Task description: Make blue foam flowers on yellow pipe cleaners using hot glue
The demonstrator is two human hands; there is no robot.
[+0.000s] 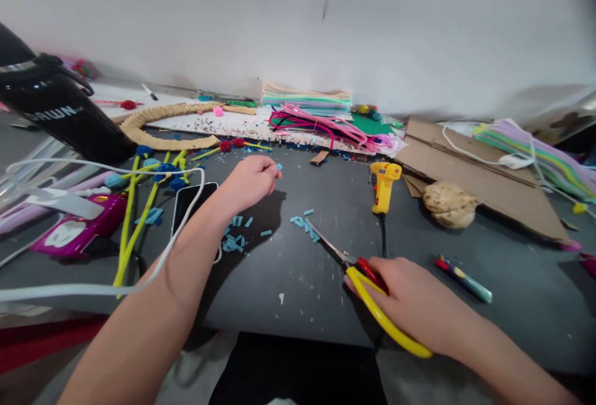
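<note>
My left hand [249, 180] reaches forward over the dark table [288, 268], fingers curled in a pinch on a small blue piece [279, 174]. My right hand [410, 302] grips yellow-handled scissors [358, 281], whose blades lie near the table and point at loose blue snippets [305, 222]. More blue snippets [233, 240] lie under my left forearm, beside a phone [190, 205].
A yellow glue gun [384, 186] stands mid-table. Cardboard sheets [479, 175] and a crumpled tan ball [449, 204] lie on the right, a pen [463, 279] near my right hand. Yellow stems with blue pompoms [149, 187], a woven ring [162, 125], pink cords [321, 124] and a black bottle [56, 107] crowd the left and back.
</note>
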